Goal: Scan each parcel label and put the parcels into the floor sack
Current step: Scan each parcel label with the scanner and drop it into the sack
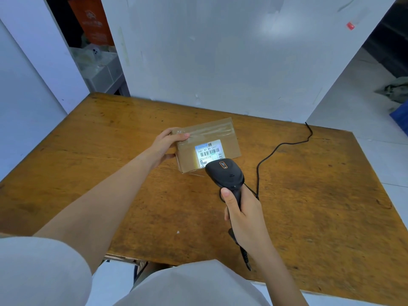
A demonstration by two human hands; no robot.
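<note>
A brown cardboard parcel [223, 134] sealed with clear tape is tilted up on the wooden table [110, 151]. Its white barcode label [208, 152] faces me and is lit by the scanner's light. My left hand [165, 146] grips the parcel's left end, thumb on top. My right hand [242, 215] grips the handle of a black handheld scanner [227, 174], whose head points at the label from just below it. The floor sack is out of sight.
The scanner's black cable [276, 151] snakes over the table's right half and off the far edge. A white partition [220, 51] stands behind the table. Shelves with clutter [97, 62] are at back left. Green fabric and something blue lie on the floor [395, 93] at the right.
</note>
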